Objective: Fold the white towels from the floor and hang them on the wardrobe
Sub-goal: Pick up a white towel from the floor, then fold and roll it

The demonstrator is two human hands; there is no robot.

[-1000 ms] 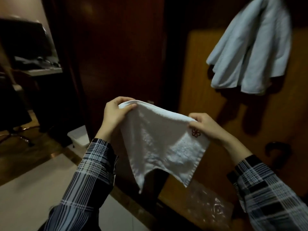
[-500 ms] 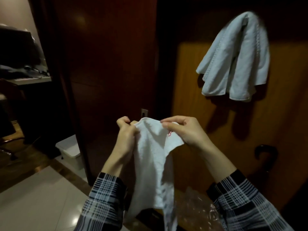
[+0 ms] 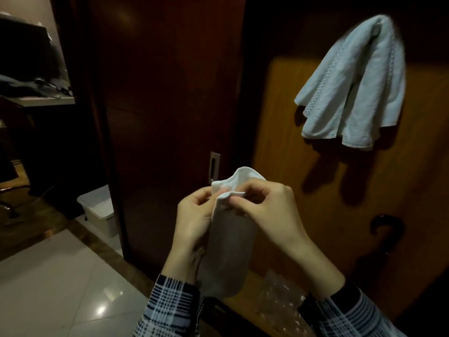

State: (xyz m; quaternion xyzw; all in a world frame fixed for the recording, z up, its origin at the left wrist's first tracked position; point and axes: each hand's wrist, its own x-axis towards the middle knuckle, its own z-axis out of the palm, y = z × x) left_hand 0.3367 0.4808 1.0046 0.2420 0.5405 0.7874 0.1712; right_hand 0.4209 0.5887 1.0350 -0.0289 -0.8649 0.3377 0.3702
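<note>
- The small white towel (image 3: pixel 228 229) was in front of the person's chest, held up in the air between both hands, near the dark wardrobe door (image 3: pixel 170 93).
- It was folded in half the long way, so it hung down as a thin, soft strip, with its top corners bunched up in a little hump.
- The left hand (image 3: pixel 194 220) held the left side of the strip, with its fingers curled round the cloth.
- The right hand (image 3: pixel 264 210) pinched the top corners with its thumb and fingers (image 3: pixel 239 199), pressing the edges together.
- I think this was the folding step, and the towel was not hung yet.
- Next, the corners would need to line up, and then the towel would need to be lifted to a free spot on the wardrobe.
- The cloth looked soft and floppy, so it could slip open if the pinch got loose.
- Another white towel (image 3: pixel 354 81) already hung high on the lighter brown wooden panel (image 3: pixel 315 190), draped in loose folds with a bumpy woven stripe.
- A dark curved hook (image 3: pixel 386 229) showed lower on that panel.
- Some crinkly clear plastic (image 3: pixel 279 300) lay below the hands.
- A white plastic bin (image 3: pixel 98 210) stood on the shiny tiled floor (image 3: pixel 48 276).
</note>
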